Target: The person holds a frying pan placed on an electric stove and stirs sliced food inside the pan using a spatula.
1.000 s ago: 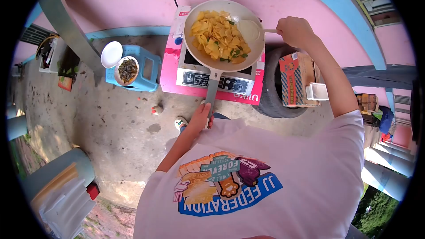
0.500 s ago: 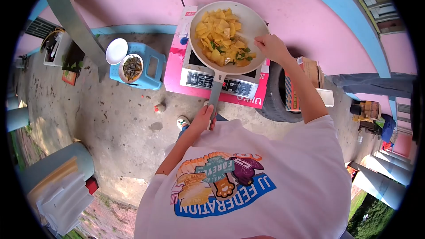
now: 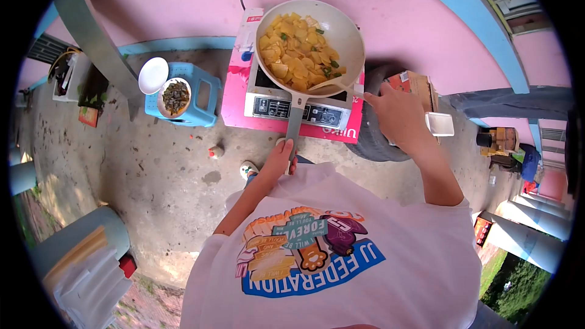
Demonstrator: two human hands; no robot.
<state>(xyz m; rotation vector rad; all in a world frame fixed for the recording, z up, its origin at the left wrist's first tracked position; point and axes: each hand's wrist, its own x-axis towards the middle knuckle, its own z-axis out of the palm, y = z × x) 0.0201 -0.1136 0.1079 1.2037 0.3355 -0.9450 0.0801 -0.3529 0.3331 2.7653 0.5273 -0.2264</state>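
My left hand (image 3: 282,155) is wrapped round the grey handle (image 3: 296,120) of a cream frying pan (image 3: 344,39). The pan rests on an induction cooker (image 3: 261,105), tilted a little. Yellow potato slices (image 3: 291,49) with bits of green pepper (image 3: 327,72) fill its left and lower part. Beyond the pan's lower right rim, my right hand (image 3: 397,113) is closed on the handle of a pale spatula (image 3: 329,83). The spatula's head dips into the food at the lower right; its exact shape is partly hidden.
The cooker stands on a pink box (image 3: 236,94) by the pink wall. A blue stool (image 3: 204,106) at left bears a bowl of dark food (image 3: 175,99) and a white plate (image 3: 153,75). At right are a tire (image 3: 373,143), a cardboard box (image 3: 421,88) and a white container (image 3: 440,124).
My right hand has moved right and down, out past the pan's rim. The spatula's head now shows at the pan's lower right, and the slices are rearranged. My left hand keeps its grip.
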